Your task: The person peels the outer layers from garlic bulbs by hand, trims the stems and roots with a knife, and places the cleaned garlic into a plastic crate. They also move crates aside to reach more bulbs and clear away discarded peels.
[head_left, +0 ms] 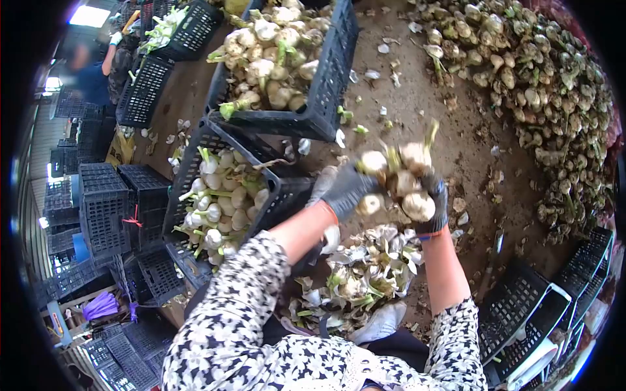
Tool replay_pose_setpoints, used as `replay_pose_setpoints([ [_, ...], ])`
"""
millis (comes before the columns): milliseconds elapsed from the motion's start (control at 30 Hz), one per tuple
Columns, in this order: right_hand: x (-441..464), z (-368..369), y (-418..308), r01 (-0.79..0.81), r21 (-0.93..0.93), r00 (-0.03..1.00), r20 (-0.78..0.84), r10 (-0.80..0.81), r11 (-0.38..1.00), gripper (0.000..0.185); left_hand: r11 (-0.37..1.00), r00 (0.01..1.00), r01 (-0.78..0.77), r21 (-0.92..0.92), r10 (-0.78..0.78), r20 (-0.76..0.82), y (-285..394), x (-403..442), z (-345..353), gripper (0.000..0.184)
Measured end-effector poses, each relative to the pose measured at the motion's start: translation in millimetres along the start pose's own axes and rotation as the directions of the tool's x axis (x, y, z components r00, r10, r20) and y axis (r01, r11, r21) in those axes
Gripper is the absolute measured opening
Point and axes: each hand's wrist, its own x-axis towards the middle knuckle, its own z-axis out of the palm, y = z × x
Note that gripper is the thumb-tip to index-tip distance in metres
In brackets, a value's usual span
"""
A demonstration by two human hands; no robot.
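Observation:
Several garlic bulbs (405, 183) with short stems are bunched between my two gloved hands. My left hand (350, 189), in a dark glove with a pale cuff, closes on bulbs at the left of the bunch; its fingertips are partly hidden. My right hand (438, 203) wraps round the right side of the same bunch. Below the hands lies a pile of peeled garlic skins and trimmings (365, 270). Left of my left hand, a black crate (189, 171) holds cleaner white garlic. Beyond it, another black crate (332, 98) is heaped with browner bulbs.
A large heap of unpeeled garlic (535, 85) spreads across the right of the ground. Stacked black crates (104, 202) stand at left, more crates (521, 306) at lower right. A co-worker (91, 72) is at upper left. Purple ties (101, 305) lie at lower left.

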Motion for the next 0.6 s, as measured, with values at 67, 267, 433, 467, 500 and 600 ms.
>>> replay_pose_setpoints([
  [67, 40.2, 62.1, -5.1, 0.175, -0.023, 0.957, 0.238, -0.165, 0.984, 0.029, 0.912, 0.92, -0.377, 0.161, 0.389, -0.052, 63.8, 8.0, -32.8, 0.034],
  [267, 162.3, 183.0, 22.3, 0.365, -0.66, 0.923, 0.169, -0.345, 0.657, 0.052, 0.574, 0.64, -0.301, 0.762, 0.714, -0.285, 152.1, 53.7, -153.0, 0.061],
  [433, 145.2, 160.9, 23.1, 0.527, -0.837, 0.791, 0.419, -0.445, 0.148, 0.052, 0.055, 0.638, -0.023, 0.998, 0.77, -0.027, 99.7, 102.7, -215.6, 0.06],
  [467, 123.4, 147.0, 10.8, 0.439, -0.877, 0.862, 0.35, -0.367, 0.194, 0.048, -0.092, 0.595, 0.097, 0.991, 0.804, 0.016, 87.0, 106.7, -214.5, 0.065],
  [500, 105.6, 128.4, -4.3, 0.359, -0.906, 0.912, 0.29, -0.289, 0.222, 0.045, -0.055, 0.62, 0.082, 0.995, 0.784, -0.007, 90.5, 104.1, -206.4, 0.068],
  [600, 50.6, 24.0, -24.4, 0.195, -0.98, 0.891, 0.16, -0.424, 0.041, 0.037, -0.061, 0.648, 0.165, 0.984, 0.759, -0.062, 95.7, 113.7, -201.0, 0.062],
])
